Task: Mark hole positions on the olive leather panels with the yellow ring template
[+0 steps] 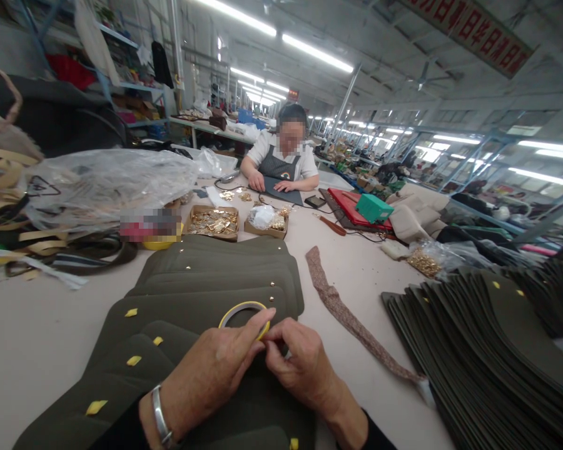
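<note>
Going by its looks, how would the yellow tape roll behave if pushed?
The yellow tape roll is probably light, being a slim ring with an open centre. Its round outline suggests it might roll if stood on edge.

Over the panels (187,312): The left hand (220,356) and right hand (295,356) meet at a tape roll (222,324), filling the middle.
Left: Bare surface (19,337) borders the panels, a low way in until straps (98,256) and a plastic bag (112,181) bar the far corner.
Ahead: A bowl (157,244) and two boxes (211,236) line the panels' far edge, a narrow gap between the boxes.
Right: An open lane splits panels from stack (455,337); only a flat strip (331,297) slants through it.
Far side: A co-worker's hands (286,186) occupy the surface.
</note>
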The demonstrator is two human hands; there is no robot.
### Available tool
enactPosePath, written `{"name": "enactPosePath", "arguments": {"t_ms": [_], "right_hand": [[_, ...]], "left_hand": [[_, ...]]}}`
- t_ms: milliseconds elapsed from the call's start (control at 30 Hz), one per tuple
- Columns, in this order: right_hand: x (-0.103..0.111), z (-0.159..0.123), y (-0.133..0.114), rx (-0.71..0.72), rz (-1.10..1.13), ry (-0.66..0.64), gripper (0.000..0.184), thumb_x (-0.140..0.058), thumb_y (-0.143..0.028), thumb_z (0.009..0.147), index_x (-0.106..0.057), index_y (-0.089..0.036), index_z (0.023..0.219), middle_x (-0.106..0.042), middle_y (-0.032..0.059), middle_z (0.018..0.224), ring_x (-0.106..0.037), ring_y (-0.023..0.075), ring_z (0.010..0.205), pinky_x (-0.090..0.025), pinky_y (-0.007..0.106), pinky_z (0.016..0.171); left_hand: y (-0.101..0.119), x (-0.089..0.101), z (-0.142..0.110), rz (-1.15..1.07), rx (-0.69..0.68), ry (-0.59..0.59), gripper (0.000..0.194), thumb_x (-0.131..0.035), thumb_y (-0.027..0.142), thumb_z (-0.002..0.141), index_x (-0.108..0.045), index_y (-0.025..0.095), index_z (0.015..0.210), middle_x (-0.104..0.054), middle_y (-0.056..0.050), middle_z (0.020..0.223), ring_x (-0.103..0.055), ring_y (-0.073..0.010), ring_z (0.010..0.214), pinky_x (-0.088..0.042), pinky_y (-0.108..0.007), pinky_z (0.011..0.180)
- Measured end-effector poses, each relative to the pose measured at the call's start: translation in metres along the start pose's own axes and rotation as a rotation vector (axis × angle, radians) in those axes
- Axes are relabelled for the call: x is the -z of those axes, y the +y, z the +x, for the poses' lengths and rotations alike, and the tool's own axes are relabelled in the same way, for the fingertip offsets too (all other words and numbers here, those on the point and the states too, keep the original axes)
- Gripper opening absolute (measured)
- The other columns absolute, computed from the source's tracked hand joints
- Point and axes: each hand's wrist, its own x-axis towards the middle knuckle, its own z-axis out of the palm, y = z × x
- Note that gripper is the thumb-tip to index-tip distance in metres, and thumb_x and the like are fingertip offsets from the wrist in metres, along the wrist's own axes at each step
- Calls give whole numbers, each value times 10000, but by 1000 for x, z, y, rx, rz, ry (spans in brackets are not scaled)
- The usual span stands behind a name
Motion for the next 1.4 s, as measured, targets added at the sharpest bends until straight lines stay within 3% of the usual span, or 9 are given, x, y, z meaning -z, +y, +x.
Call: {"name": "enactPosePath", "arguments": {"t_ms": [133, 233, 500, 633, 800, 1167, 1267, 1333, 1400], "right_hand": [[-2, -2, 2, -9, -50, 51, 148, -486, -98, 808, -592, -179, 741, -596, 20, 646, -553, 133, 577, -420, 245, 570], [-1, 0, -3, -66, -7, 63, 137, -504, -105, 785, -606, -177, 731, -608, 20, 648, -569, 132, 581, -434, 243, 574], [1, 8, 1, -799, 569, 40, 109, -601, -247, 743, -590, -157, 683, -581, -37, 493, -565, 105, 406, -417, 185, 405], [7, 2, 23, -896, 631, -148, 188, -637, -321, 740, -618, -134, 734, -600, -33, 536, -557, 86, 415, -449, 185, 430], [8, -3, 28, -834, 448, -289, 148, -592, -270, 774, -644, -140, 728, -596, -31, 550, -540, 81, 436, -425, 176, 435], [3, 5, 15, -474, -80, -336, 168, -539, -119, 788, -641, -192, 678, -682, 16, 644, -631, 160, 610, -436, 242, 582], [3, 2, 18, -477, -100, -332, 93, -574, -148, 810, -641, -196, 852, -663, -7, 618, -631, 167, 599, -438, 250, 585], [8, -1, 20, -483, -83, -290, 202, -595, -177, 827, -599, -189, 1028, -626, -39, 575, -609, 159, 549, -436, 247, 562], [14, -5, 22, -406, -65, -245, 174, -588, -181, 848, -592, -194, 1022, -627, -31, 621, -606, 149, 571, -450, 243, 578]], "left_hand": [[6, 5, 4, 39, 85, -38, 178, -393, 202, 955, -508, 221, 1090, -711, -4, 829, -695, -179, 701, -487, -249, 557], [9, 6, 5, 63, 71, 6, 172, -379, 198, 961, -529, 219, 880, -658, 15, 714, -653, -164, 616, -431, -254, 510], [23, 8, 2, 55, -111, 265, 237, -335, 169, 976, -533, 198, 848, -605, 3, 687, -582, -123, 599, -420, -248, 573], [21, 7, 5, 195, 45, 23, 194, -382, 149, 952, -549, 202, 871, -615, -14, 738, -576, -157, 666, -437, -267, 602], [15, 4, 8, 241, 198, -242, 226, -407, 49, 889, -567, 206, 922, -624, -41, 893, -562, -187, 815, -481, -282, 682], [16, 1, 8, 215, 193, -228, 221, -411, 53, 889, -571, 201, 924, -606, -62, 912, -559, -221, 840, -508, -332, 706], [15, 0, 7, 213, 191, -229, 206, -423, 61, 891, -571, 202, 918, -603, -58, 911, -557, -207, 836, -502, -309, 707], [14, -1, 6, 216, 189, -224, 204, -422, 62, 891, -569, 202, 912, -602, -57, 908, -556, -207, 823, -503, -312, 698], [14, -1, 6, 220, 185, -210, 208, -420, 57, 886, -565, 204, 909, -599, -53, 904, -553, -211, 806, -505, -323, 687]]}}
